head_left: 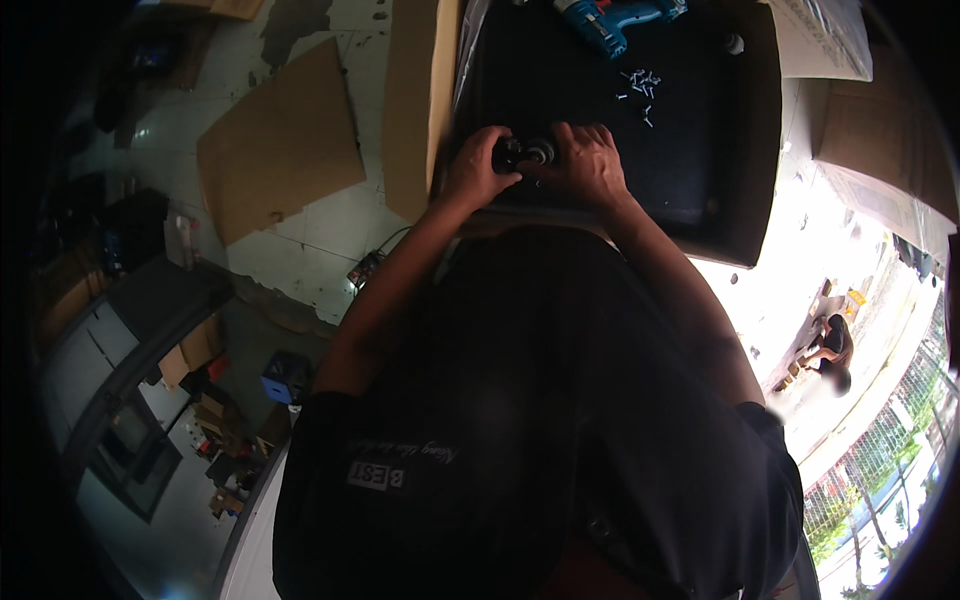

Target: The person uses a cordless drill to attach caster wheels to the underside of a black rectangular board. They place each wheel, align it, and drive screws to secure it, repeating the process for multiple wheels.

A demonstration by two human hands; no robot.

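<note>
Nearest me, my dark shirt fills the lower view, and both forearms reach up from it to the near edge of the big black flat panel (690, 130). My left hand (478, 168) curls closed around the left side of a small black caster wheel with a pale hub (525, 153); my right hand (588, 160) lies over its right side, fingers bent onto it. The wheel sits on the panel's near edge, between my hands. Beyond it lies a loose scatter of small dark screws (641, 88), then a blue cordless drill (612, 20) at the far edge. I judge the wheel could slip or seat crooked if either hold loosens, and a careless sweep could scatter those screws.
</note>
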